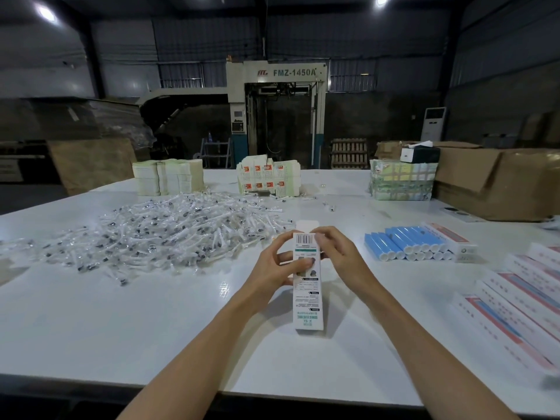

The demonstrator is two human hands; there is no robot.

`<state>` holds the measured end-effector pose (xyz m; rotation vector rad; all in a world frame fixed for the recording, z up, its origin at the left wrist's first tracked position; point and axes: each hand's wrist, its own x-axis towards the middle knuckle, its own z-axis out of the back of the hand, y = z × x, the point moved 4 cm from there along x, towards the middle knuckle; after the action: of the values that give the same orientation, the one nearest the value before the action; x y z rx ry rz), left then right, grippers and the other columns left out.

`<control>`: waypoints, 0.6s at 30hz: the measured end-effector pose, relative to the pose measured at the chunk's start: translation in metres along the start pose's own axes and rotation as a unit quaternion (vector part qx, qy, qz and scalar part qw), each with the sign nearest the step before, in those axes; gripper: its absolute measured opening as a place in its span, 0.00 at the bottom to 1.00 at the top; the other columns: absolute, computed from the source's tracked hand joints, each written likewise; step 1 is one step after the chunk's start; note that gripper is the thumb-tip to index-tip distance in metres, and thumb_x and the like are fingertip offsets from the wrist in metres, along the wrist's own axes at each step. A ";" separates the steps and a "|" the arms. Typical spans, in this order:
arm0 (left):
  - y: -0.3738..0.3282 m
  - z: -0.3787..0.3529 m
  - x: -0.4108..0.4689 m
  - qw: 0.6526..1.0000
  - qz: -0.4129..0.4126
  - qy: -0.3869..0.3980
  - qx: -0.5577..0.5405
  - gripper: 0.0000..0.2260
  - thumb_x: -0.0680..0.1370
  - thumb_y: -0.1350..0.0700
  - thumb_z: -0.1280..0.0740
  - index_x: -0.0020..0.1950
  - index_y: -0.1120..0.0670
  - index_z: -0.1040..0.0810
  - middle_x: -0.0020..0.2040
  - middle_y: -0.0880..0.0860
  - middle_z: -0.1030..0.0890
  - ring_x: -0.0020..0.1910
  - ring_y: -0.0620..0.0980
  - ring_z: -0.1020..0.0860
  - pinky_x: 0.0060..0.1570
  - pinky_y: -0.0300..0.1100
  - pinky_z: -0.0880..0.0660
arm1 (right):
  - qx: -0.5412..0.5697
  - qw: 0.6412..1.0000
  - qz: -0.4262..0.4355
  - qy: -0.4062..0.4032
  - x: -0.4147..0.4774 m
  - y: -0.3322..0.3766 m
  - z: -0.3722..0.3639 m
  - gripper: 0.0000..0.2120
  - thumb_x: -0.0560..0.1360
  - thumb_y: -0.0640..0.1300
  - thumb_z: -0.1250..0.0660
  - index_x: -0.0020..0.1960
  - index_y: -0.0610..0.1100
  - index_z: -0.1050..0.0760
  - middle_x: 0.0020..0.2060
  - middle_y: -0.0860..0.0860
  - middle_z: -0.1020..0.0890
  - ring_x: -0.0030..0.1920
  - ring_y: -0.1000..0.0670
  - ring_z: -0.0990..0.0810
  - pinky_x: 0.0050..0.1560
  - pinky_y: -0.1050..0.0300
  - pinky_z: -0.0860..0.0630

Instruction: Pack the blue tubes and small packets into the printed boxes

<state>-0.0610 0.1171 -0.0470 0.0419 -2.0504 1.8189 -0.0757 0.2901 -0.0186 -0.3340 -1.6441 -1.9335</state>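
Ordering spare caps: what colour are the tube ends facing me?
White, on the blue tubes; the head view shows them best.

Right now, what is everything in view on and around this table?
printed box: one, white with green and black print, centre foreground, top flap open
blue tubes: one stack, uncounted, blue with white ends, right of centre
small packets: one large heap, clear with dark contents, left half of table
pink-printed boxes: one row, uncounted, white and pink, right edge
pale flat stacks: several, cream, far left
orange-marked flat boxes: one pile, white, far centre
wrapped bundle: one, green and yellow, far right
carton: one open, brown, far right corner
table: one, white, under everything
machine: one, grey-white, behind table
left grip: one, holds printed box mid-height
right grip: one, pinches printed box near top
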 end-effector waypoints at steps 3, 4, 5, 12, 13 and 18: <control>0.000 -0.004 -0.001 1.000 0.015 0.012 0.000 0.27 0.74 0.52 0.17 0.68 0.35 0.22 0.59 0.59 0.12 0.56 0.59 0.13 0.48 0.51 0.15 | 0.056 0.996 -0.026 -0.064 0.002 0.000 0.009 0.09 0.87 0.49 0.40 0.64 0.49 0.27 0.44 0.44 0.12 0.46 0.46 0.14 0.46 0.59 0.19; 0.001 -0.005 -0.002 1.000 0.022 0.018 0.003 0.26 0.74 0.53 0.18 0.68 0.35 0.22 0.60 0.59 0.12 0.56 0.59 0.13 0.47 0.51 0.15 | 0.062 0.994 -0.036 -0.078 0.002 -0.002 0.012 0.09 0.87 0.48 0.39 0.65 0.49 0.26 0.42 0.44 0.13 0.45 0.47 0.14 0.46 0.58 0.19; 0.001 -0.006 -0.002 0.999 0.026 0.023 0.006 0.26 0.74 0.53 0.18 0.68 0.35 0.22 0.60 0.59 0.12 0.56 0.59 0.12 0.47 0.50 0.15 | 0.064 0.993 -0.047 -0.083 0.003 -0.004 0.015 0.08 0.86 0.48 0.38 0.64 0.50 0.26 0.42 0.44 0.12 0.44 0.47 0.14 0.46 0.58 0.18; 0.001 -0.008 -0.003 0.998 0.036 0.042 0.013 0.25 0.75 0.54 0.20 0.68 0.36 0.22 0.58 0.59 0.12 0.55 0.57 0.12 0.45 0.47 0.16 | 0.065 0.995 -0.063 -0.036 0.005 -0.009 0.020 0.07 0.84 0.44 0.34 0.56 0.54 0.19 0.45 0.43 0.11 0.45 0.45 0.13 0.46 0.57 0.17; 0.001 -0.007 -0.004 0.998 0.034 0.041 0.015 0.25 0.75 0.54 0.20 0.68 0.36 0.22 0.58 0.59 0.12 0.54 0.57 0.12 0.45 0.47 0.16 | 0.056 0.996 -0.053 -0.034 0.004 -0.008 0.020 0.07 0.84 0.44 0.34 0.56 0.54 0.20 0.45 0.43 0.11 0.44 0.45 0.13 0.45 0.57 0.18; 0.000 -0.009 -0.006 0.998 0.025 0.036 0.039 0.25 0.77 0.54 0.21 0.70 0.38 0.24 0.58 0.57 0.12 0.53 0.56 0.12 0.45 0.47 0.16 | -0.004 0.999 0.002 -0.033 0.004 0.001 0.021 0.07 0.84 0.37 0.35 0.54 0.45 0.20 0.46 0.48 0.12 0.46 0.43 0.13 0.45 0.48 0.15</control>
<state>-0.0534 0.1244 -0.0481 -0.0541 -1.9470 1.9024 -0.0820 0.3089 -0.0114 -0.4075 -1.6756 -1.9466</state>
